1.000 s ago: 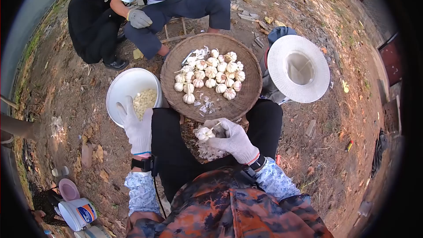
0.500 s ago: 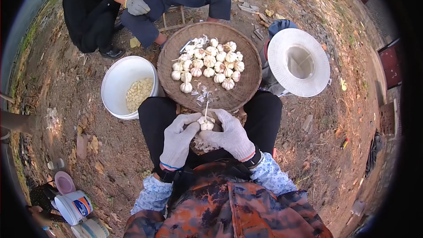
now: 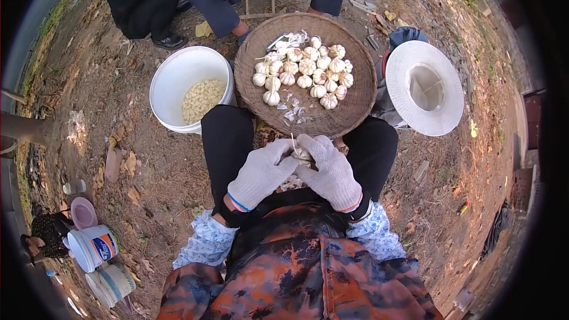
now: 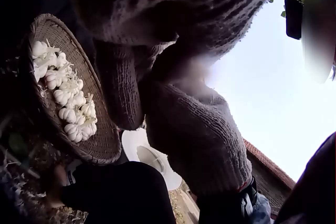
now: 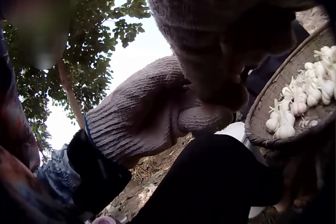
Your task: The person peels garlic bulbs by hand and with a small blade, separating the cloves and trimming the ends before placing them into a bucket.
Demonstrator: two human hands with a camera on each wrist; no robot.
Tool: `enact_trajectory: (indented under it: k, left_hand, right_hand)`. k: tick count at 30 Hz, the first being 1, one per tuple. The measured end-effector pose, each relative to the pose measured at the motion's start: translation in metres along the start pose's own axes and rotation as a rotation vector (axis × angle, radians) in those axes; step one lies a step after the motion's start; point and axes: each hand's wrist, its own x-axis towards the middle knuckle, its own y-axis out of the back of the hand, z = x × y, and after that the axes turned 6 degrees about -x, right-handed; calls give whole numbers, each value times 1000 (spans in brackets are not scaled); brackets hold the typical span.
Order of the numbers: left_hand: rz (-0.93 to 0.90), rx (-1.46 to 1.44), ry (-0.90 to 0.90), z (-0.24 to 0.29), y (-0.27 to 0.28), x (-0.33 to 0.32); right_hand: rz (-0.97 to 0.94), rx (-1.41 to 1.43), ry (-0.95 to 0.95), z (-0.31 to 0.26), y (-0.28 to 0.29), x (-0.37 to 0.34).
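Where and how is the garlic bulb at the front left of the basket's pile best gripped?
Probably by the sides of its rounded body, coming from above and the person's near side. The garlic bulb bulges enough to pinch, another bulb crowds its far side, and the basket is bare just in front of it.

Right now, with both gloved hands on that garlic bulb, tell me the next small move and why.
Probably a gentle twist to part the garlic bulb: the left hand and right hand hold it between them, its stem sticks out, and loose pale cloves lie in the white bucket. Whether it has begun to split is hidden.
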Motion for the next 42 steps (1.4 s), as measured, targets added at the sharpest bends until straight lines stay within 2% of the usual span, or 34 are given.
enact_trajectory:
  k: [3,5,7,8,9,10,11,12,13,14,15,17,18,20,21,23,24,26,27,29,30,32,33,35,39,41,42]
  left_hand:
    - [-20,103,-5,-4,-9,-2]
    - [84,189,-76,-8,-14,-4]
    - [98,237,-88,-10,-18,-5]
    - [125,99,-40,-8,-17,-4]
    - [152,-35,9,-4,-15,-3]
    - [114,-196,172,1,-13,-3]
    - [107,-193,168,-1,-11,-2]
    - [67,-406,244,-4,-9,-2]
    - [24,-618,322,-6,-7,-1]
    - [-59,-614,367,6,-1,-3]
    - [-69,-612,367,3,-2,-3]
    - [-40,-355,167,-1,-7,-4]
    - [-47,-353,167,0,-7,-3]
    - [78,159,-196,7,-6,-1]
    - [72,160,-199,6,-7,0]
    - [23,479,-206,3,-8,-1]
    - [23,480,-208,4,-8,0]
    - [157,554,-350,7,-10,2]
    - [158,556,-352,7,-11,1]
    - [160,307,-192,5,-13,-3]
    - [161,307,-192,1,-14,-4]
    - [66,-80,70,-4,-14,-5]
    - [66,-80,70,-2,-14,-4]
    - [25,-141,118,5,-12,-2]
    - [-14,-333,237,11,-7,-1]
    - [55,-636,313,14,-7,-2]
    - [59,-636,312,8,-7,-2]
  right_hand:
    - [38,-28,68,4,-5,-4]
    - [54,23,34,3,-4,-4]
    - [11,135,-59,2,-2,-7]
    - [-55,277,-153,-4,7,-5]
    - [-46,273,-160,-1,8,-6]
    - [-33,320,-199,2,6,-8]
    - [-20,368,-234,4,6,-8]
    - [-10,367,-234,5,8,-8]
    - [-63,588,-360,6,10,-9]
    - [-116,811,-486,4,14,-7]
    - [-107,811,-490,2,20,-5]
    - [-243,762,-555,-4,33,0]
    - [-237,764,-559,-3,32,-1]
    - [-225,842,-519,1,26,-1]
    - [-219,843,-520,3,23,-2]
    - [-156,862,-436,3,19,-4]
    - [-154,862,-435,1,20,-4]
    - [-110,786,-435,-4,24,-2]
    - [-108,787,-433,-5,24,-1]
    - [-113,809,-504,-8,25,-2]
    - [-114,808,-503,-7,22,-3]
    - [-25,631,-319,-8,17,-2]
    - [-25,631,-319,-10,21,-1]
    - [-52,426,-192,-15,34,3]
    - [-104,480,-225,-8,31,1]
    - [-79,735,-377,-7,24,-4]
    - [-82,735,-374,-7,24,-4]
